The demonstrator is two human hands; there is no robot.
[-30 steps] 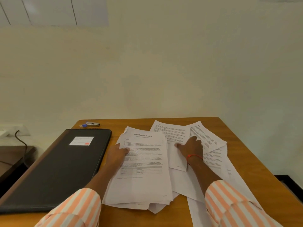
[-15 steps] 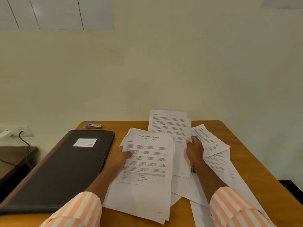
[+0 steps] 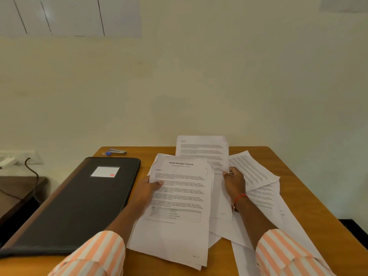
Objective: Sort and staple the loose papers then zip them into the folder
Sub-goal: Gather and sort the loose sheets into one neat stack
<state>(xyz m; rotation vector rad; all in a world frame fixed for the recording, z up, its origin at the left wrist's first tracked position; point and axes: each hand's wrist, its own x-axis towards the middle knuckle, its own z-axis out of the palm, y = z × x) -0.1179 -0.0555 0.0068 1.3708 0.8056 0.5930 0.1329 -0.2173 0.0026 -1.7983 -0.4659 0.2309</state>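
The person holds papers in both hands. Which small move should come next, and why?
Probably bring the single sheet pinched in the right hand onto the stack that the left hand holds. The sheet is raised off the table, and other loose sheets lie on the table, so sorting is unfinished and the stapler can wait.

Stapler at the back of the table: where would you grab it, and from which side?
Probably from above, pinching the middle of the stapler across its narrow width. It lies flat and lengthwise along the far edge of the table, behind the black folder, so its long sides are free. The left hand is nearer, but it holds a stack of papers.
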